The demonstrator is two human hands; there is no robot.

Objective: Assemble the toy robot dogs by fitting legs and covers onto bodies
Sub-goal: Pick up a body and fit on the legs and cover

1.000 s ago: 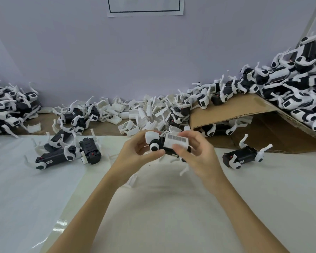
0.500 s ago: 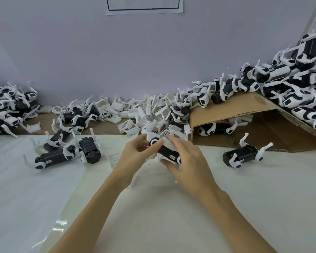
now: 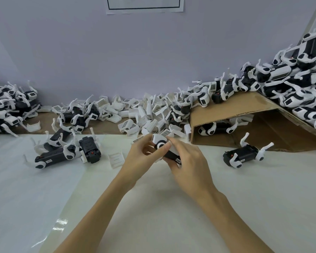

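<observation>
1. No text, brand or number can be read anywhere.
2. A small white label (image 3: 177, 159) sits on the black toy body (image 3: 171, 155) held in both hands; its print is too small to make out.
3. Barcode-like striped stickers show on white covers (image 3: 150, 114) piled by the wall, illegible.
4. The wall sheet (image 3: 144, 5) shows only a dark border.

left hand (image 3: 140, 157) + right hand (image 3: 188, 167) | grip toy dog (image 3: 165, 148) | above table (image 3: 244, 189)
</observation>
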